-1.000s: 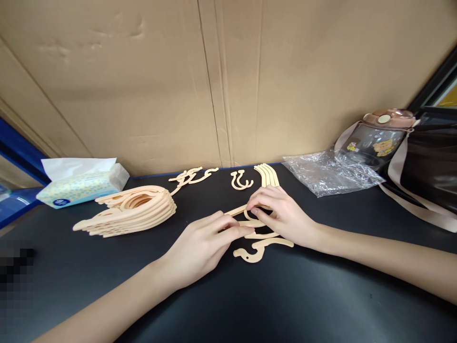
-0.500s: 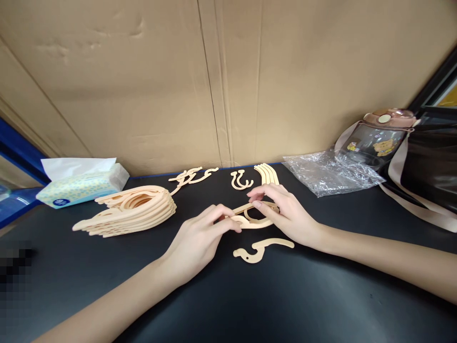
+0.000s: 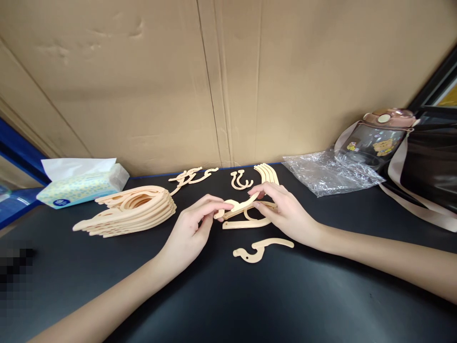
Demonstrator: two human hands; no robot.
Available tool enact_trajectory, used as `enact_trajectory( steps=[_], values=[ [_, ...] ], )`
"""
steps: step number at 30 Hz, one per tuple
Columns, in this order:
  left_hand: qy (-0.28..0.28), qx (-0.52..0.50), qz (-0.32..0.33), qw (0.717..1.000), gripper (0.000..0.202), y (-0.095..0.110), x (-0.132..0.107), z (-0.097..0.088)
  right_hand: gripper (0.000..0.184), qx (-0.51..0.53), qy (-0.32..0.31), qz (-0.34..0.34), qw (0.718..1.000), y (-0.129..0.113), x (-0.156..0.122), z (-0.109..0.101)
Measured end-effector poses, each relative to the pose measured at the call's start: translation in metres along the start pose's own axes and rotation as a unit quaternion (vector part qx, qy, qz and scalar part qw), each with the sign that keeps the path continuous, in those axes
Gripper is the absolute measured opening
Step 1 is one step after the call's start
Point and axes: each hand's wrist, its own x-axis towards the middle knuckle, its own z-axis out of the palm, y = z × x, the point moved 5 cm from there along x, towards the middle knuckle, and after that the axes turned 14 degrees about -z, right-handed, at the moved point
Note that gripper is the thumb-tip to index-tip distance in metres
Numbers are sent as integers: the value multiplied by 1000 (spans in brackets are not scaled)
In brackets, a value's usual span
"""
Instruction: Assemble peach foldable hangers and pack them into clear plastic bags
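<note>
Both hands hold peach-coloured plastic hanger pieces (image 3: 240,207) just above the black table (image 3: 250,295). My left hand (image 3: 191,228) pinches the left end of a curved piece between thumb and fingers. My right hand (image 3: 285,212) grips the other end, with its fingertips on a straight bar beneath it. Another flat piece (image 3: 246,223) lies under them. A loose hook piece (image 3: 259,248) rests on the table in front of my right hand.
A stack of assembled hangers (image 3: 132,209) lies at the left, near a tissue pack (image 3: 80,183). More hooks (image 3: 193,176), a small hook pair (image 3: 241,181) and curved bars (image 3: 267,174) lie by the cardboard wall (image 3: 214,81). A plastic bag (image 3: 328,174), a bottle (image 3: 382,138) and a dark bag (image 3: 432,166) sit at the right.
Both hands have lifted the curved piece off the table and drawn its left end up and leftward. The loose hook in front has stayed in place.
</note>
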Motion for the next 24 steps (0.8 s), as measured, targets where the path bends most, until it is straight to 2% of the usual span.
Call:
enact_trajectory(
  steps=[6,14,18,24],
  values=[
    [-9,11,11,1000,34,-2,0,3,14,24,14,19,999,2,1,-2],
    [-65,136,109,983,31,10,-12,16,17,104,13,54,993,9,0,1],
    [-46,228,180,956,28,19,-18,21,20,123,-1,44,991,7,0,2],
    [-11,288,221,932,18,28,-22,22,23,156,-12,24,987,1,2,3]
  ],
)
